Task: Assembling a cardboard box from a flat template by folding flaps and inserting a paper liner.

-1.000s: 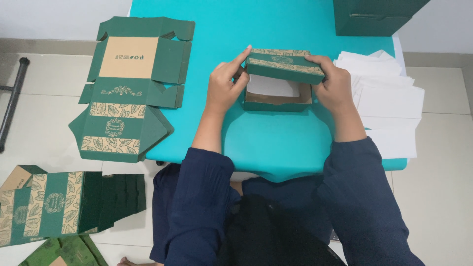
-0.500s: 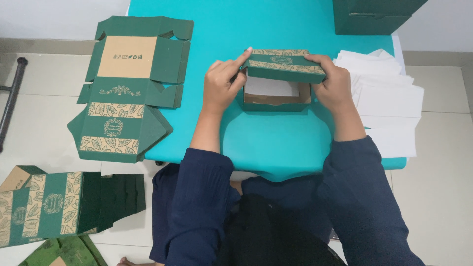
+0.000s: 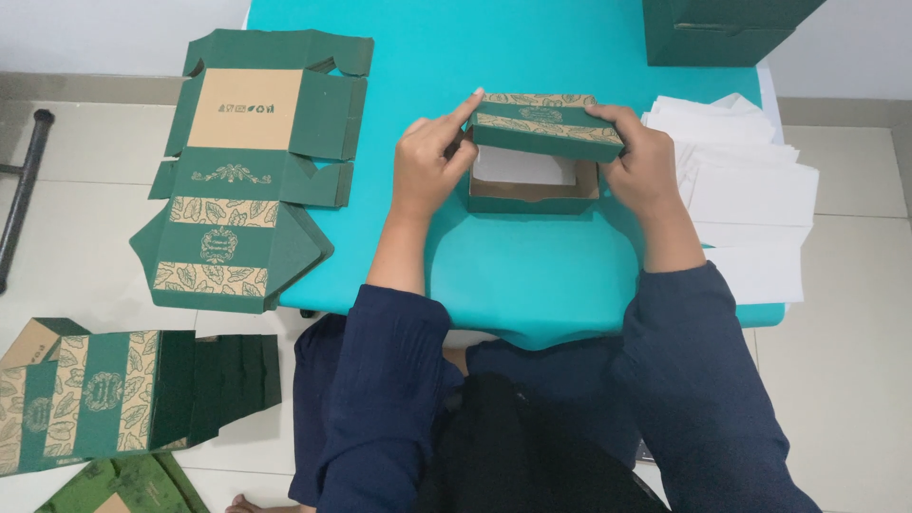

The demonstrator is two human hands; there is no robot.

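A small dark green cardboard box (image 3: 534,195) with a gold leaf pattern stands on the turquoise table (image 3: 532,266). Its lid (image 3: 543,125) is half raised over the opening, and a white sheet lies inside. My left hand (image 3: 429,166) grips the lid's left end, index finger stretched along its top corner. My right hand (image 3: 644,161) holds the lid's right end, thumb on the front edge.
A flat unfolded green box blank (image 3: 249,161) hangs over the table's left edge. A pile of white paper sheets (image 3: 750,199) lies at the right. A large green box (image 3: 722,28) stands at the back right. More flat blanks (image 3: 104,399) lie on the floor at lower left.
The lid has tipped slightly further down over the box. Both hands have kept their grip on the lid's ends.
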